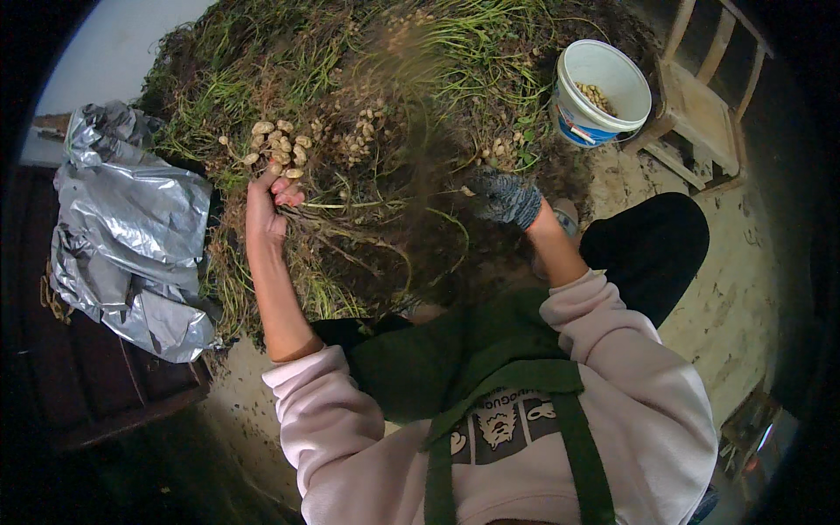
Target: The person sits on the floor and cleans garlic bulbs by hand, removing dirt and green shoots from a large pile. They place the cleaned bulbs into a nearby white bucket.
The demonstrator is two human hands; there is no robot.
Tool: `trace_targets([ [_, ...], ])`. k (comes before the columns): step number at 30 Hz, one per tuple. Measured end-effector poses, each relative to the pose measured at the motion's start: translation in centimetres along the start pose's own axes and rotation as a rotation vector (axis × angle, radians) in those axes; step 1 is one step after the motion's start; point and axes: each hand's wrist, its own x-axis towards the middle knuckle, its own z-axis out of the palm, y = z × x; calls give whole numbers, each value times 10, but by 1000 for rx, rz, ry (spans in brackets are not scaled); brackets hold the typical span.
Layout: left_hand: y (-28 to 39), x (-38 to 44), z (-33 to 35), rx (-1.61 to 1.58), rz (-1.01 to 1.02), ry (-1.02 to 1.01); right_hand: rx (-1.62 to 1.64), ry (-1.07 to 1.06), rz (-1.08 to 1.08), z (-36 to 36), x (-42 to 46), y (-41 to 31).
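My bare left hand (275, 193) grips the stems of a peanut plant just below a cluster of peanut pods (281, 144). My right hand (504, 197), in a grey knitted glove, is at the right side of the plants; its fingers blend into the dark roots, so whether it holds anything cannot be told. A big heap of pulled peanut plants (262, 85) lies before me, with more pods (361, 134) among the roots. Beyond my right hand stands a white plastic bucket (633, 85) with some picked peanuts (594, 98) in its bottom.
A wooden chair (702, 108) stands right of the bucket. Crumpled silver sheeting (144, 216) lies at the left, over a dark red panelled surface (79, 367). Soil crumbs dot the pale floor (728, 262) beside my bent knee.
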Motion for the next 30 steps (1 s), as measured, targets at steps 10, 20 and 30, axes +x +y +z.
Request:
trace_targets([
  [10,12,28,-34,39,132,203,162,512,227,-37,-18,60],
  [20,7,12,-13,24,32,-152,-655,677,895,-213,-17,141],
  [30,-2,9,4,-147,-69,-362,-266,164,-6,-32,117,15],
])
